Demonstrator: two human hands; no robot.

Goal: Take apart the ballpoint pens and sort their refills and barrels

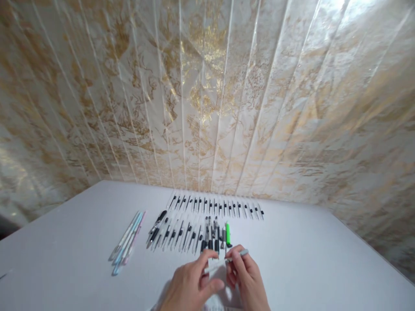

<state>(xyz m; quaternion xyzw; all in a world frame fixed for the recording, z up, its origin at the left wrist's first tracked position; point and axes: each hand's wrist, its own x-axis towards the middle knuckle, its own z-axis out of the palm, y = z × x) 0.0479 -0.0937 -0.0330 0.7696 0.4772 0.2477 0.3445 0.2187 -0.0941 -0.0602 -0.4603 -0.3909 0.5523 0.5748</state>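
Observation:
My right hand (248, 276) pinches a slim pen (244, 252) whose pale grey end sticks out past the fingers to the right. Facing it, my left hand (193, 283) has its thumb and index finger spread apart. A whitish, blurred strip shows between the two hands, too unclear to name. Just beyond my fingertips lie several black-and-clear pens (211, 235) and a bright green highlighter or marker (228, 233) with a black end.
Farther back on the white table (292, 259) runs a long row of clear pens (214, 206) with black parts. A middle row of similar pens (178, 235) lies closer. Pastel pens (128, 242) form a bundle at left. A gold-patterned curtain (207, 95) hangs behind.

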